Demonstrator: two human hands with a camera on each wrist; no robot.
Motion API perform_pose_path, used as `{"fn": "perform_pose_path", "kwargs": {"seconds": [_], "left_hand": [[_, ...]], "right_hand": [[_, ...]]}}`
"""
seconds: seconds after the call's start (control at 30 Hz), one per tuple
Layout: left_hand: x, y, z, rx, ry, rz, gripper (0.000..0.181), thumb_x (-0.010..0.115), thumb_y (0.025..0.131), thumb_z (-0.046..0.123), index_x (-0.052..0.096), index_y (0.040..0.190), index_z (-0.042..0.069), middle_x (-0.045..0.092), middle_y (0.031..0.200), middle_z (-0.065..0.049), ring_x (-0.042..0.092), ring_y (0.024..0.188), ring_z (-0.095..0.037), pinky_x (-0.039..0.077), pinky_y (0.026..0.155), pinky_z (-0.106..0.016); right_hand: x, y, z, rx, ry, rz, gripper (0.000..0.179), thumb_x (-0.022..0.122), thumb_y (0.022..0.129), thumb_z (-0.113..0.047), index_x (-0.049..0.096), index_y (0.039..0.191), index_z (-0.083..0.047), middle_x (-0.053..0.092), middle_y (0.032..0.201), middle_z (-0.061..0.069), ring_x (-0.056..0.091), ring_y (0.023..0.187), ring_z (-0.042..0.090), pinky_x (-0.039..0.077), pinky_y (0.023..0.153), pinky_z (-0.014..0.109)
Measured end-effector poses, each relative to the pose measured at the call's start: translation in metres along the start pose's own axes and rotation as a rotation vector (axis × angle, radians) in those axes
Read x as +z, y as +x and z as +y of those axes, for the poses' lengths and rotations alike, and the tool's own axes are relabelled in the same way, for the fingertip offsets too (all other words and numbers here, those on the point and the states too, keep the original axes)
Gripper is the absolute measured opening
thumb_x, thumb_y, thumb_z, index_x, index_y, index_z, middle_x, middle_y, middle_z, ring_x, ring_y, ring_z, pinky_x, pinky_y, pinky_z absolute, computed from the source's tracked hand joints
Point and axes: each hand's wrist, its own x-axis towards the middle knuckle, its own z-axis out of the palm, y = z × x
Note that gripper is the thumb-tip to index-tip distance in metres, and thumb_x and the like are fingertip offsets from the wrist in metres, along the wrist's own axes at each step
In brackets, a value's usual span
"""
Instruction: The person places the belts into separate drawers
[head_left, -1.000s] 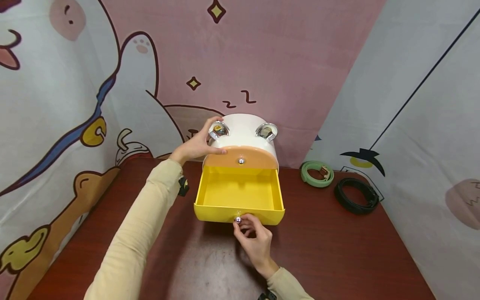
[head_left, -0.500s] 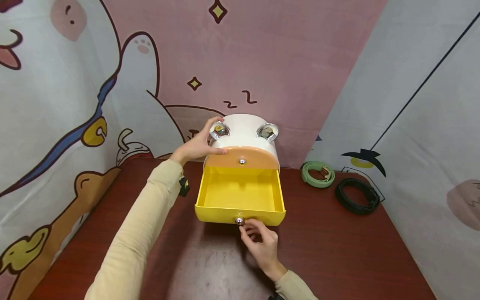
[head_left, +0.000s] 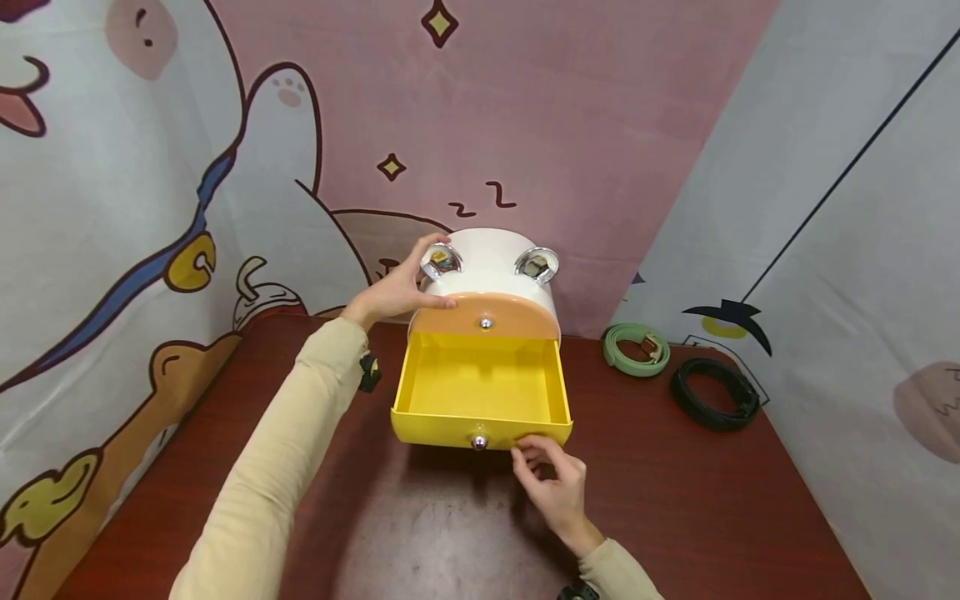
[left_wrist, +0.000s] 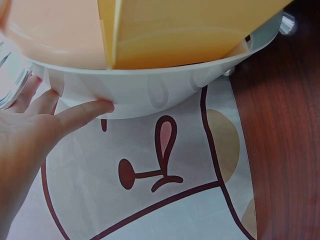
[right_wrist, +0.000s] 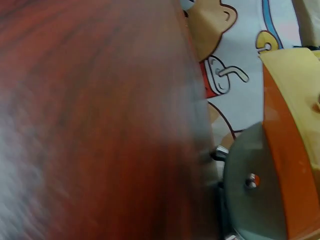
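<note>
A small white drawer cabinet (head_left: pixel 491 250) with two silver eye-like knobs stands against the back cloth. Its peach upper drawer (head_left: pixel 517 315) is closed. The yellow lower drawer (head_left: pixel 480 379) is pulled far out, with nothing inside it. My left hand (head_left: pixel 397 292) holds the cabinet's upper left, thumb on the peach front and fingers round the side. In the left wrist view, fingertips touch the white shell (left_wrist: pixel 140 95). My right hand (head_left: pixel 555 483), fingers loosely bent, is at the drawer front's lower right, beside the silver knob (head_left: pixel 479 442). Whether it touches the drawer is unclear.
A coiled green belt (head_left: pixel 636 350) and a coiled black belt (head_left: pixel 715 394) lie on the dark red wooden table (head_left: pixel 420 533), right of the cabinet. Printed cartoon cloth (head_left: pixel 585 125) walls off the back and sides.
My right hand has let go of the silver drawer knob and moved right along the yellow front. The left hand and the open drawer have stayed in place.
</note>
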Motion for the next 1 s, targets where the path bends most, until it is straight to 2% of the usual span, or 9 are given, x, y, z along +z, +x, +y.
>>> {"fn": "perform_pose_path", "kwargs": {"seconds": [0.37,0.73,1.0], "left_hand": [[0.001,0.001,-0.001,0.000,0.001,-0.010,0.096,0.080,0.081,0.014,0.016,0.150,0.026,0.015,0.155,-0.014,0.044,0.118,-0.042,0.037,0.099,-0.054],[0.001,0.002,-0.003,0.010,-0.012,-0.010,0.096,0.080,0.080,0.013,0.015,0.150,0.025,0.016,0.155,-0.014,0.044,0.118,-0.041,0.036,0.100,-0.054],[0.000,0.002,-0.003,0.027,-0.028,-0.014,0.095,0.079,0.081,0.010,0.015,0.150,0.024,0.015,0.155,-0.015,0.039,0.125,-0.041,0.036,0.101,-0.052]], "right_hand": [[-0.024,0.018,-0.001,-0.027,0.051,0.013,0.011,0.066,0.078,0.015,0.061,0.087,0.014,0.061,0.064,0.012,0.056,0.048,0.012,0.044,0.043,0.019],[-0.049,0.040,0.005,-0.006,-0.032,0.065,0.008,0.064,0.081,0.014,0.061,0.087,0.016,0.060,0.060,0.013,0.055,0.047,0.011,0.045,0.046,0.017],[-0.055,0.044,0.017,0.027,-0.076,0.115,0.009,0.063,0.079,0.016,0.062,0.088,0.015,0.060,0.060,0.010,0.053,0.045,0.010,0.046,0.047,0.016]]}}
